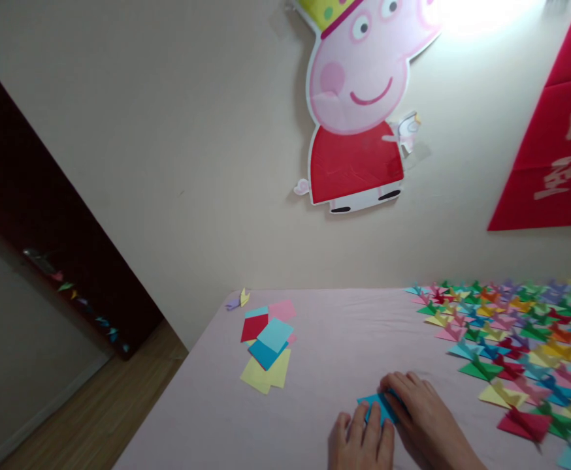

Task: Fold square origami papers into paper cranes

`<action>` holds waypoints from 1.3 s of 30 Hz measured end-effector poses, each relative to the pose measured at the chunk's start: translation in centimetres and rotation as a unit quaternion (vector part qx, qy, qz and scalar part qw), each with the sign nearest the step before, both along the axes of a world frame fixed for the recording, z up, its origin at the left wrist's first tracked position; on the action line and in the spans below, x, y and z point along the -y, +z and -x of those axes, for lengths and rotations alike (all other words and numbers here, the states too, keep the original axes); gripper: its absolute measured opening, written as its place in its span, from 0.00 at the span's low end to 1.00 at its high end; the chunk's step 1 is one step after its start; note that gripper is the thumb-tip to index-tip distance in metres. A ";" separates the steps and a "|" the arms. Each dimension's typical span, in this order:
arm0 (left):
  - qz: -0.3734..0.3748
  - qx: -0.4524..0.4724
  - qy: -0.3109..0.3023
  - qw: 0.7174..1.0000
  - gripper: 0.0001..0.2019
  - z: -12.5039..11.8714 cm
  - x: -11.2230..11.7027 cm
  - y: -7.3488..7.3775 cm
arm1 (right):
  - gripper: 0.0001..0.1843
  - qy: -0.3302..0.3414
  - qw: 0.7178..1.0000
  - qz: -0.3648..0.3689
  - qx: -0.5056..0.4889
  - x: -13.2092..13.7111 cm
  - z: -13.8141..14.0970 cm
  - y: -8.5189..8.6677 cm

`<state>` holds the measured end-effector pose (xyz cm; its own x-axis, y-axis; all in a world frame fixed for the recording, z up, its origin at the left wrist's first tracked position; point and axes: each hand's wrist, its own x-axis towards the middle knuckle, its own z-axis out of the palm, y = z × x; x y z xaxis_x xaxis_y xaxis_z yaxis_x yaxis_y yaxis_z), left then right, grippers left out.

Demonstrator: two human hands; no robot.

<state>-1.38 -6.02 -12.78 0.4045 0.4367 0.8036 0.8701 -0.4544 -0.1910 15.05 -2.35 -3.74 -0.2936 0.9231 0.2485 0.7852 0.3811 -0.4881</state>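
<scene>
Head view: the pink-covered counter (334,359) meets a pale wall (192,130). Well in from its left edge, blue paper (384,406) lies under the left hand (364,440), fingers slightly apart; the right hand (420,408) touches it, grip unclear.

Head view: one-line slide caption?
Left hand and right hand on blue paper, near many folded paper figures.

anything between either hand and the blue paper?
Nothing visible. The left hand and right hand are both on the blue paper. Loose sheets lie apart to the left, folded paper birds to the right.
</scene>
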 end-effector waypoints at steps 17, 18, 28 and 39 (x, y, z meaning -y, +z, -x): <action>0.110 -0.023 -0.018 0.994 0.38 1.6 1.6 4.4 | 0.23 -0.016 0.998 0.063 -0.024 0.1 -0.8 1.6; 0.106 -0.022 -0.016 0.994 0.38 1.9 1.6 4.4 | 0.24 -0.012 0.997 0.064 -0.040 -0.1 -1.2 1.3; 0.151 -0.002 0.026 0.988 0.36 5.5 0.8 5.8 | 0.33 0.037 0.914 0.166 -0.369 0.2 -2.7 1.4; 0.208 -0.063 -0.096 0.971 0.26 2.0 -3.4 11.5 | 0.15 0.093 0.990 0.057 -0.093 2.1 -2.8 3.1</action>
<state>-3.38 -2.61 -1.24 0.5945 0.6193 0.5129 0.7429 -0.6671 -0.0555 17.81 -4.40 -0.62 -0.4198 0.8824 0.2123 0.5993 0.4452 -0.6654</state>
